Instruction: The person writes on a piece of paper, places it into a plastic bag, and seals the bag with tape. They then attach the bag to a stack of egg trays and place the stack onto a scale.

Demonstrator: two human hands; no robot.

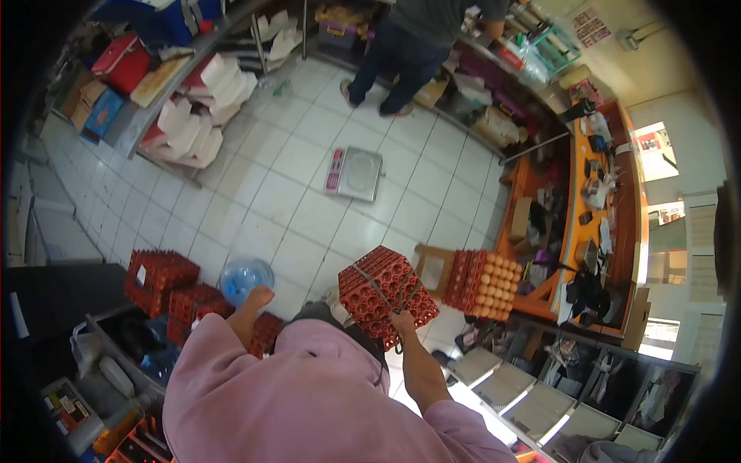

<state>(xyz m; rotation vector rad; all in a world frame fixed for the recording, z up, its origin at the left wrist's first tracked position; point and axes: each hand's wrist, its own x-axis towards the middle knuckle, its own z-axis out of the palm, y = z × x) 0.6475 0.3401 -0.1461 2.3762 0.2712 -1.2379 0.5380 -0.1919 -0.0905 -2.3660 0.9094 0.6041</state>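
My right hand [403,322] is closed on the dark strap [372,282] tied around a stack of red egg trays [363,305]. The bundle hangs tilted in front of my right side, its cupped face turned up. My left hand [261,298] is held out at my left side, fingers loosely extended with nothing visible in them. It overlaps the edge of a clear blue water jug [248,278] on the floor. Right of the bundle, another stack of red trays [461,279] carries brown eggs [498,285] on its top tray, by a wooden stool [432,266].
A flat scale [359,174] sits on the tiled floor ahead. More red tray stacks [160,279] stand at left. A person [409,46] stands at the far counter. White foam boxes [185,131] crowd a left shelf; an orange counter [583,224] runs along the right.
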